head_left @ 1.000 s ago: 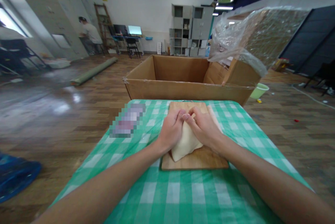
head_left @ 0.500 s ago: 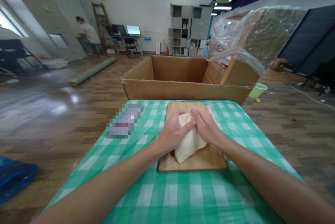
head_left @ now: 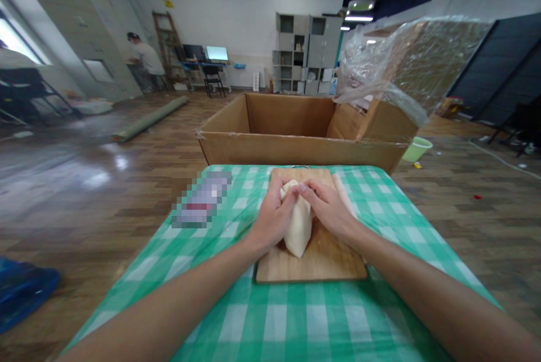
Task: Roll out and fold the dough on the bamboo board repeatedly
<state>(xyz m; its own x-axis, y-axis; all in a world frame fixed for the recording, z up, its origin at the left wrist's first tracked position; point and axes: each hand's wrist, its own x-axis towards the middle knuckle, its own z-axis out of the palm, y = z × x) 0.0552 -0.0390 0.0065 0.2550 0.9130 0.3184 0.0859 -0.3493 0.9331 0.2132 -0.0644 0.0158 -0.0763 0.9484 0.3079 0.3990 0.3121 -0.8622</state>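
Note:
A pale lump of dough (head_left: pixel 299 231) stands on a wooden cutting board (head_left: pixel 329 263), narrowing to a blunt point on the side towards me. My left hand (head_left: pixel 274 212) is wrapped round its left side, thumb lying across the top. From the right, my right hand (head_left: pixel 327 207) grips the far upper part, its fingertips close to my left thumb. The fingers on the dough's far side are partly hidden. Under the board lies a green and white checked tablecloth (head_left: pixel 236 317).
A blurred-out flat object (head_left: pixel 203 201) lies left of the board. Just beyond the table stands a large open cardboard box (head_left: pixel 296 148), with a plastic-wrapped block (head_left: pixel 439 57) at its right. A light green bucket (head_left: pixel 417 149) is on the floor. A person (head_left: pixel 146 57) sits far back left.
The dough has become narrower and turned more upright between my hands. My right hand has shifted slightly left, over the dough's far end. The view has tilted up a little.

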